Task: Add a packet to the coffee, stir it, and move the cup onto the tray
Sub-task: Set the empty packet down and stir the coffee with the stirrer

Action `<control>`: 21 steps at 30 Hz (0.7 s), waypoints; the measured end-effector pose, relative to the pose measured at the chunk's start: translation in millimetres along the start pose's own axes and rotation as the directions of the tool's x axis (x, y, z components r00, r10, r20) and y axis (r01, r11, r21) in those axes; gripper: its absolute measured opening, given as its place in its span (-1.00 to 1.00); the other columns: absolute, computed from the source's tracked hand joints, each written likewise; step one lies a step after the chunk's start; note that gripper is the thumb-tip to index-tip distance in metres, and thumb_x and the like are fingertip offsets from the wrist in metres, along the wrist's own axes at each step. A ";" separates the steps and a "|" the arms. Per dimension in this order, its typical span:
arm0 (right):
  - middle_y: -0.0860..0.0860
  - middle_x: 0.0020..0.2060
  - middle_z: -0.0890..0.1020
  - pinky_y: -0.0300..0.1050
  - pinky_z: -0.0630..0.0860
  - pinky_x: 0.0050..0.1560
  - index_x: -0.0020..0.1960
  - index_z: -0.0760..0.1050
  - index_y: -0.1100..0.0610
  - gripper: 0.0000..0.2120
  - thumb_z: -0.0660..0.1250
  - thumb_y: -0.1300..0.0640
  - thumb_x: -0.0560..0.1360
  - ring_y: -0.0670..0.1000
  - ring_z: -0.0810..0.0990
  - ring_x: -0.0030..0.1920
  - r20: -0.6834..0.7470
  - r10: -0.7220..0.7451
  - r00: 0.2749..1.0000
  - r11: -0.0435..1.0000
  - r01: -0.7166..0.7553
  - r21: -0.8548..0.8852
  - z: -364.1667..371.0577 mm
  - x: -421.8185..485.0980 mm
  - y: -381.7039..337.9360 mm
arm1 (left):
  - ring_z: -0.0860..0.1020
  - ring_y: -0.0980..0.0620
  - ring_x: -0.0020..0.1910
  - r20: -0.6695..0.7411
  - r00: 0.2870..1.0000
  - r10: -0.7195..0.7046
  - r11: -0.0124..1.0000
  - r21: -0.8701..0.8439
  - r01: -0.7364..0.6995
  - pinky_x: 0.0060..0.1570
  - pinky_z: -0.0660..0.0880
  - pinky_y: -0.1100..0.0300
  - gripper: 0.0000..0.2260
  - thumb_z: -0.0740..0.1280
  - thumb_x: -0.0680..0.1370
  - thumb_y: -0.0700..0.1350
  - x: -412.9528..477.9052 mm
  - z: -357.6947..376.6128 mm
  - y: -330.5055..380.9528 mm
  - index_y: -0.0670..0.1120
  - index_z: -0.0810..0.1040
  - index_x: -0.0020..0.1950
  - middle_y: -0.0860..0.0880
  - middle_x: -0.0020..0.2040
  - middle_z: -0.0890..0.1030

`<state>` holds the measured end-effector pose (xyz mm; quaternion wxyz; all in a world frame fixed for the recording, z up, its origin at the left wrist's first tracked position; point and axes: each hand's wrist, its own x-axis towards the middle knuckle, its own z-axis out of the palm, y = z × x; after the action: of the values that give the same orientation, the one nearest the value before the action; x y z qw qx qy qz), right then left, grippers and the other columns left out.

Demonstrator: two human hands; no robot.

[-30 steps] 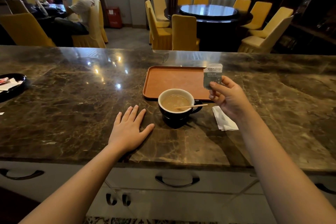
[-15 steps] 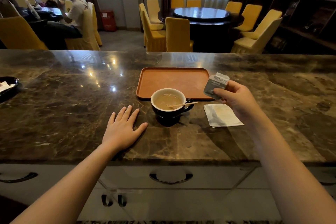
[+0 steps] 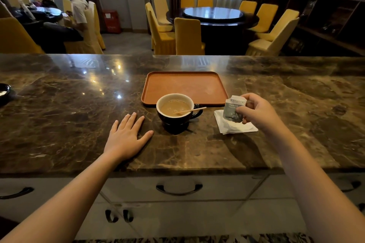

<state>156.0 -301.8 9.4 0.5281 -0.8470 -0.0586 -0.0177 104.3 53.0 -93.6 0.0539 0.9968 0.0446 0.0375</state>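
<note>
A dark cup (image 3: 178, 119) with a white inside holds milky coffee and stands on the marble counter, just in front of the orange tray (image 3: 184, 88). A thin wooden stirrer (image 3: 190, 110) leans in the cup, its end pointing right over the handle. My right hand (image 3: 256, 112) pinches a small grey-green packet (image 3: 233, 109) to the right of the cup, low over a white napkin (image 3: 234, 126). My left hand (image 3: 127, 137) lies flat on the counter, fingers spread, left of the cup and not touching it.
A black dish (image 3: 4, 92) sits at the counter's far left edge. Beyond the counter are yellow chairs, a round dark table (image 3: 213, 15) and a seated person (image 3: 76, 12) at the back left. Drawers with dark handles run below the counter.
My right hand has lowered the packet and carried it away from the tray's corner, down to just above the napkin. The left hand, cup and stirrer have stayed put.
</note>
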 end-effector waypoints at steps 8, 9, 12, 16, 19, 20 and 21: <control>-0.03 -0.33 0.66 -0.28 0.50 -0.41 -0.14 0.53 0.07 -0.95 0.33 0.20 0.45 -0.07 0.60 -0.36 0.117 0.078 0.990 0.995 -0.084 0.047 13.4 -31.0 23.9 | -0.11 0.05 0.46 -0.005 1.000 0.003 1.000 -0.008 -0.003 0.40 -0.17 -0.03 -0.21 -0.25 0.35 0.47 -2.7 -4.1 4.1 0.08 -0.02 0.48 0.00 0.52 -0.02; -0.03 -0.32 0.66 -0.31 0.48 -0.41 -0.16 0.54 0.07 -0.98 0.34 0.17 0.44 -0.09 0.61 -0.36 0.149 0.080 0.986 0.995 -0.088 0.043 15.6 -33.6 23.6 | -0.11 0.05 0.46 -0.002 1.000 0.001 1.000 -0.005 -0.001 0.40 -0.17 -0.03 -0.21 -0.24 0.35 0.46 -2.9 -4.5 4.4 0.08 -0.02 0.48 0.00 0.52 -0.02; 0.01 -0.22 0.64 -0.28 0.45 -0.32 -0.17 0.55 0.05 -0.97 0.38 0.10 0.43 -0.08 0.61 -0.25 0.231 0.080 0.970 0.997 -0.076 -0.025 20.7 -36.4 21.3 | -0.11 0.05 0.46 0.008 1.000 0.000 1.000 -0.002 0.000 0.40 -0.16 -0.04 -0.20 -0.25 0.34 0.47 -2.9 -5.0 4.3 0.08 -0.03 0.48 0.00 0.52 -0.03; -0.02 -0.20 0.64 -0.30 0.46 -0.31 -0.15 0.56 0.03 -0.98 0.38 0.13 0.43 -0.07 0.61 -0.21 0.254 0.050 0.966 0.995 -0.027 -0.094 23.4 -34.6 22.1 | -0.11 0.05 0.46 0.010 1.000 0.001 1.000 0.002 -0.001 0.40 -0.16 -0.04 -0.20 -0.25 0.35 0.47 -1.4 -4.3 3.4 0.09 -0.03 0.48 0.00 0.52 -0.03; -0.03 -0.15 0.61 -0.27 0.41 -0.22 -0.05 0.54 0.03 -0.88 0.39 0.15 0.42 -0.09 0.55 -0.14 0.247 -0.002 0.969 0.963 0.069 -0.261 26.4 -31.3 27.5 | -0.11 0.05 0.46 0.007 1.000 0.000 1.000 0.004 0.000 0.40 -0.17 -0.03 -0.20 -0.26 0.35 0.48 -1.2 -3.5 3.2 0.09 -0.03 0.48 0.00 0.52 -0.03; -0.03 -0.16 0.59 -0.28 0.38 -0.23 -0.03 0.52 0.02 -0.86 0.39 0.14 0.42 -0.11 0.53 -0.16 0.245 -0.022 0.969 0.946 0.099 -0.308 27.7 -30.7 29.4 | -0.11 0.05 0.46 0.006 1.000 0.002 1.000 0.004 -0.002 0.40 -0.17 -0.03 -0.20 -0.26 0.34 0.48 -1.2 -3.4 3.1 0.09 -0.03 0.48 0.00 0.52 -0.03; -0.04 -0.17 0.58 -0.30 0.36 -0.26 -0.03 0.49 0.01 -0.85 0.39 0.14 0.42 -0.13 0.51 -0.18 0.243 -0.040 0.969 0.933 0.123 -0.337 28.9 -30.7 31.3 | -0.11 0.05 0.46 0.005 1.000 0.004 1.000 0.003 -0.004 0.40 -0.17 -0.03 -0.19 -0.26 0.34 0.48 -1.4 -3.1 3.2 0.09 -0.03 0.48 0.00 0.52 -0.03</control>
<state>128.4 -292.0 -34.2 0.3575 -0.9203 -0.1510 0.0493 102.9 50.1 -90.3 0.0523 0.9971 0.0426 0.0349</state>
